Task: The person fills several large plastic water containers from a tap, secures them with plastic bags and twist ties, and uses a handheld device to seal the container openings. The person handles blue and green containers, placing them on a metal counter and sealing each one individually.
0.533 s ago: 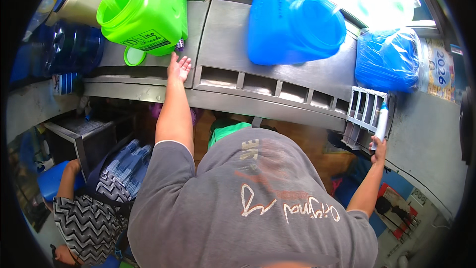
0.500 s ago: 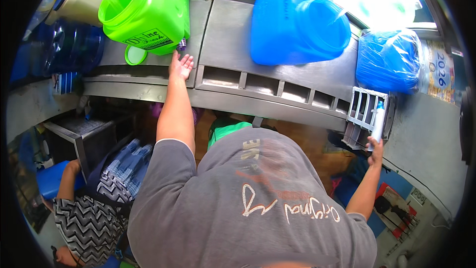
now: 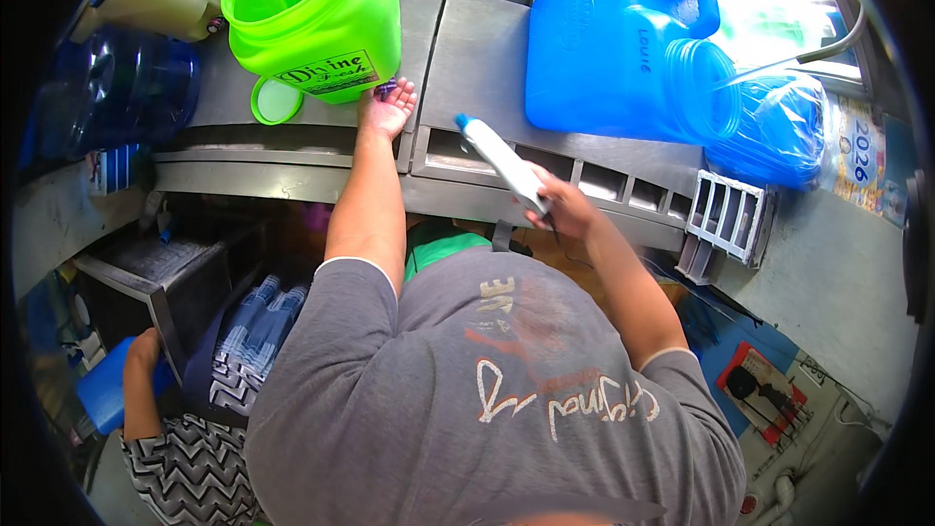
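Note:
My left hand (image 3: pixel 388 115) is turned palm up with its fingers apart, at the lower front corner of a bright green square jug (image 3: pixel 375 24). Just behind its fingers is a small purple-wrapped piece (image 3: pixel 387 88) on the jug's lower edge; whether they touch, I cannot tell. In my right hand (image 3: pixel 563 206) is a long white stick-shaped tool (image 3: pixel 503 162) with a blue tip. That tip points up and left, over the counter's front slots. A clear stream enters the green jug's wide open mouth. Beside the jug lies a green round lid (image 3: pixel 277 100).
A blue jug (image 3: pixel 599 58) lies on the metal counter (image 3: pixel 477 68), a thin stream at its mouth. Behind it sits a plastic-wrapped blue container (image 3: pixel 774 136). A white rack (image 3: pixel 726 219) hangs at the right end. Lower left, another person's arm (image 3: pixel 142 390) rests near a blue object.
My right hand has carried the white tool from the rack leftward over the counter front. My left hand stays palm up by the green jug. The view has shifted slightly.

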Tool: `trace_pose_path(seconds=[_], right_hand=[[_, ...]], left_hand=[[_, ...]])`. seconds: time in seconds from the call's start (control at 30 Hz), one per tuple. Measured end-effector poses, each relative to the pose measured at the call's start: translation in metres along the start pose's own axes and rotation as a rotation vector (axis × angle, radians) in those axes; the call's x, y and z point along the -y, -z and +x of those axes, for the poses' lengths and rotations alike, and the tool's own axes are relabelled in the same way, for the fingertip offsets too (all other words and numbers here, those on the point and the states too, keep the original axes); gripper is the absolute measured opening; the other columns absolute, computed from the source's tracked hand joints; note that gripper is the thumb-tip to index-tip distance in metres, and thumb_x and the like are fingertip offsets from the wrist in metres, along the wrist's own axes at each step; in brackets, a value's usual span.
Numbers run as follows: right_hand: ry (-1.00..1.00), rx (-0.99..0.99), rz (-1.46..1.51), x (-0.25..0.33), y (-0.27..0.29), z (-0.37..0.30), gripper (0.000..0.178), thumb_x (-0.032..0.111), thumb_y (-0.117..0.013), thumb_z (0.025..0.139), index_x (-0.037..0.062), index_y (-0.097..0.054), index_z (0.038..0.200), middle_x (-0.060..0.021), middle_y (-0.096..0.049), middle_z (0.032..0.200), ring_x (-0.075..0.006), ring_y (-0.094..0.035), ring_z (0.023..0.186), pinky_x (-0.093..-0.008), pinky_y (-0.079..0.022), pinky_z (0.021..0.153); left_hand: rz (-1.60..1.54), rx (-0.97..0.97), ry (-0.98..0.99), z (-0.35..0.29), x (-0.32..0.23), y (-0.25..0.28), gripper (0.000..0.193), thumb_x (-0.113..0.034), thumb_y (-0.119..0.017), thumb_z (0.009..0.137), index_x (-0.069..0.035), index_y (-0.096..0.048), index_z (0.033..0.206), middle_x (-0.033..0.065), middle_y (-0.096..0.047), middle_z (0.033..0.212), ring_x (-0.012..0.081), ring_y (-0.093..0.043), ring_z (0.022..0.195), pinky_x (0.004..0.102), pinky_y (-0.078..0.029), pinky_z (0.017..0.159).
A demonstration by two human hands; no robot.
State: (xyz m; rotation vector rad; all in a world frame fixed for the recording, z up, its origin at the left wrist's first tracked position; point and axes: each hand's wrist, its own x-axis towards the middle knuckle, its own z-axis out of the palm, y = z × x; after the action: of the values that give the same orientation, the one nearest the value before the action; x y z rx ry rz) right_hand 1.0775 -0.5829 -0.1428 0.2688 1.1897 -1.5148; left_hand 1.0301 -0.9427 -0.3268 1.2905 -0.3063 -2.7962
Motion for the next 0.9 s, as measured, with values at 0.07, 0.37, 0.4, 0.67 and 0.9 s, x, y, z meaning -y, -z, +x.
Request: trace_pose_path(seconds=[0.07,0.37,0.4,0.67,0.9], right_hand=[[0.004,0.023,-0.020,0.020,-0.023,0.036,0.068,0.027,-0.052,0.089,0.0158,-0.028,0.152,-0.0082,-0.058,0.105,-0.0137,-0.056,0.070,-0.0251,-0.043,0.056],[0.075,-0.071,-0.263,0.066,-0.077,0.095,0.059,0.024,-0.059,0.088,0.0164,-0.041,0.144,-0.0042,-0.056,0.098,-0.0098,-0.051,0.065,-0.0239,-0.040,0.053],[0.098,-0.092,-0.308,0.067,-0.077,0.095,0.067,0.028,-0.068,0.082,0.0144,-0.041,0.142,-0.0037,-0.055,0.095,-0.0091,-0.050,0.065,-0.0238,-0.039,0.053],[0.154,-0.156,-0.325,0.064,-0.081,0.098,0.071,0.019,-0.072,0.080,0.0097,-0.040,0.143,-0.0013,-0.052,0.088,-0.0085,-0.048,0.062,-0.0242,-0.038,0.052],[0.151,-0.168,-0.385,0.057,-0.083,0.100,0.070,0.017,-0.070,0.082,0.0112,-0.039,0.145,0.0008,-0.052,0.083,-0.0075,-0.048,0.062,-0.0241,-0.038,0.052]], left_hand=[[-0.012,-0.002,-0.013,0.004,0.000,-0.001,0.046,-0.043,-0.058,0.092,0.000,-0.059,0.107,0.0149,-0.068,0.105,0.0297,-0.062,0.101,0.0465,-0.044,0.098],[-0.117,-0.113,-0.045,0.012,0.000,-0.005,0.030,-0.036,-0.066,0.090,-0.008,-0.059,0.099,0.0059,-0.064,0.088,0.0215,-0.061,0.082,0.0426,-0.047,0.087],[-0.141,-0.092,-0.039,0.012,0.001,-0.005,0.029,-0.036,-0.065,0.091,-0.008,-0.059,0.097,0.0053,-0.063,0.087,0.0207,-0.060,0.081,0.0409,-0.047,0.087],[-0.166,-0.011,-0.076,0.020,0.004,-0.002,0.026,-0.036,-0.059,0.095,-0.011,-0.061,0.089,0.0033,-0.065,0.084,0.0164,-0.059,0.075,0.0325,-0.045,0.076],[-0.052,-0.164,-0.052,0.025,0.000,-0.004,0.026,-0.038,-0.059,0.095,-0.014,-0.060,0.087,0.0011,-0.064,0.082,0.0157,-0.059,0.070,0.0300,-0.042,0.065]])
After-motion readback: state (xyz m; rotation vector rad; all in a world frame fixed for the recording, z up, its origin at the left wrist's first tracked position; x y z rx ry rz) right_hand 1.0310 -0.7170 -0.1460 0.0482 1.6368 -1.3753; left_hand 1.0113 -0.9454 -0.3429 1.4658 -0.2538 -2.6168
